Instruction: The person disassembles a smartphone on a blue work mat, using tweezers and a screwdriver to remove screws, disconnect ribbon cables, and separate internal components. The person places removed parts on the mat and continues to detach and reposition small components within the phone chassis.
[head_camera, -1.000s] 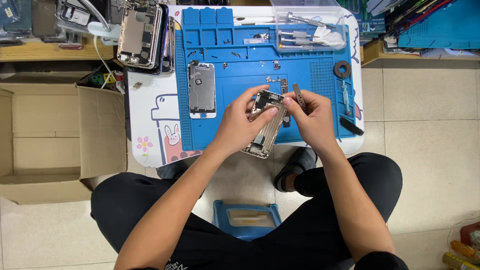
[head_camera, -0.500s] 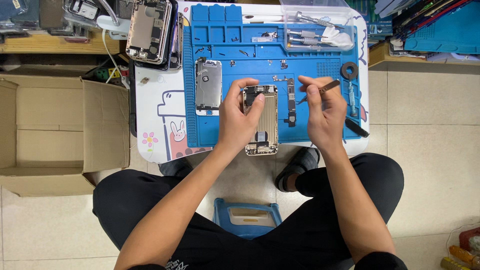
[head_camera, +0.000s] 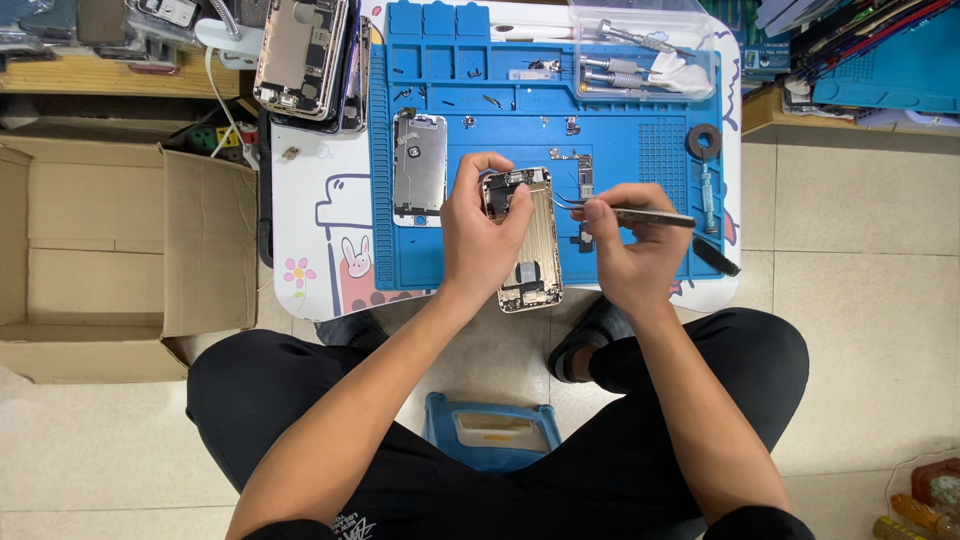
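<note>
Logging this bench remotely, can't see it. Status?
Left hand grips opened phone housing over blue mat. Right hand holds tweezers, tips beside the housing's top edge. Nothing in the way.

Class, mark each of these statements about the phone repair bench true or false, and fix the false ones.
1. The left hand holds an opened phone body. True.
2. The right hand holds a hammer. False: it holds tweezers.
3. The work mat is red. False: it is blue.
4. A cardboard box sits beside the table. True.
5. A detached screen panel lies on the mat. True.
</note>
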